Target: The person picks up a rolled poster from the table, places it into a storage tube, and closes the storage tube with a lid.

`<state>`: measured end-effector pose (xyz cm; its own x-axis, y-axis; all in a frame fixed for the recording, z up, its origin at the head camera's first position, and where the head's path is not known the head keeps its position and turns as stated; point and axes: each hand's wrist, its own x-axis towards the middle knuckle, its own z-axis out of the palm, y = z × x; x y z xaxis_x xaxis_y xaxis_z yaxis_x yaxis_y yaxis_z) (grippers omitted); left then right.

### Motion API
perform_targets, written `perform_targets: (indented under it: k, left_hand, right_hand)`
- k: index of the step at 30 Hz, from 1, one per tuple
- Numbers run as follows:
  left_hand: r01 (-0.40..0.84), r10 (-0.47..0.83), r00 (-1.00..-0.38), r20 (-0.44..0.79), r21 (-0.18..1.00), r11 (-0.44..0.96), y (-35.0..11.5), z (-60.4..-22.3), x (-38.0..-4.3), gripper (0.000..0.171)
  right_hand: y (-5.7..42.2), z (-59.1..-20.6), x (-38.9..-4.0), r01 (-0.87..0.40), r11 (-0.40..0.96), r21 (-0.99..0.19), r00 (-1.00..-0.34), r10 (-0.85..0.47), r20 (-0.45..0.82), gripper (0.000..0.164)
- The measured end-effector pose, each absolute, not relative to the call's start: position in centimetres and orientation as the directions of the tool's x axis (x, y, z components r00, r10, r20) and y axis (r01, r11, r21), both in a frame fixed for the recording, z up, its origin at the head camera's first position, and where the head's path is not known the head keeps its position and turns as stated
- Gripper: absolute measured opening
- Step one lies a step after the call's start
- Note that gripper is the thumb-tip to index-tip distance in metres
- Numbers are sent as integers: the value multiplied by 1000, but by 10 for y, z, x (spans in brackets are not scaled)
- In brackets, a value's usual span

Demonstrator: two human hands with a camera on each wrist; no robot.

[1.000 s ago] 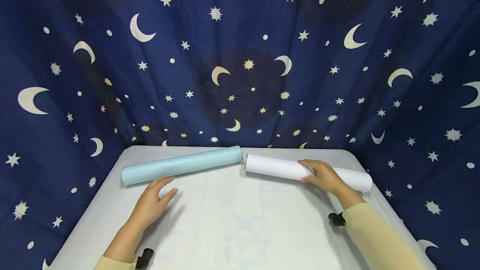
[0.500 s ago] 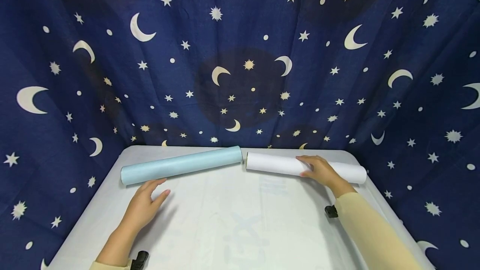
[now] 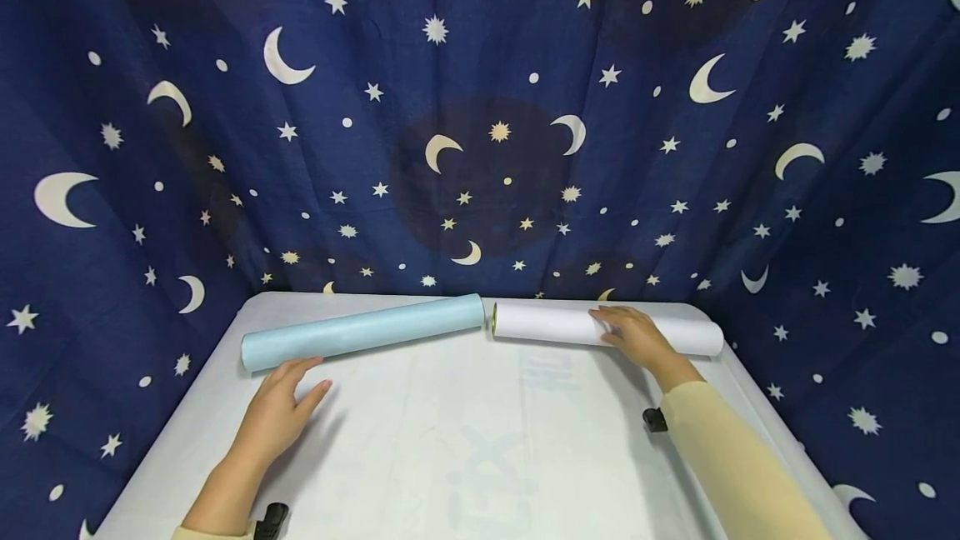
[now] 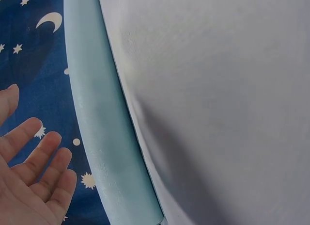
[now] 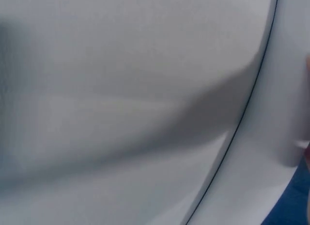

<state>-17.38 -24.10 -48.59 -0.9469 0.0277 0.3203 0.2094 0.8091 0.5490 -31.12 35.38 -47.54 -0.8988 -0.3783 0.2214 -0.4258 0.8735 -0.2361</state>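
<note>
A light blue roll (image 3: 360, 332) of smooth sheet material lies slantwise on the left back of the table. Just in front of it hovers my left hand (image 3: 273, 419), fingers relaxed and holding nothing; its spread fingers also show in the left wrist view beside the blue roll (image 4: 104, 104). To the right lies a white roll (image 3: 543, 323) with a yellowish hollow end towards the blue one, a narrow gap between them. My right hand (image 3: 637, 340) holds it from above near its middle, fingers over the top and thumb at the front. In the right wrist view only finger edges show.
The white-covered table (image 3: 450, 432) has faint markings on its surface. A dark blue curtain (image 3: 322, 165) with moons and stars encloses the back and sides. Black wrist devices sit at both cuffs.
The white roll's right end has swung back and slightly left with my right hand, so it lies straighter. My left hand has drawn a little left and towards me. The blue roll stays put.
</note>
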Motion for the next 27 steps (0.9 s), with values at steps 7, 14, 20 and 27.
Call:
perform_targets:
  k: [7, 14, 20, 27]
  left_hand:
    - [247, 60, -937, 344, 533, 809, -236, -486, -179, 50]
    - [258, 79, -933, 351, 499, 828, -230, -485, -179, 49]
    - [255, 76, -923, 377, 453, 854, -229, -481, -174, 51]
    - [234, 82, -901, 425, 319, 918, -221, -474, -168, 56]
  right_hand:
    - [353, -471, -305, -332, 928, -168, -936, -301, 183, 54]
    - [354, -470, -286, -189, 967, -173, -941, -128, 314, 50]
    - [343, -461, -263, -151, 970, -189, -931, -76, 357, 54]
    - [335, -445, -238, -199, 967, -161, -897, -113, 427, 58]
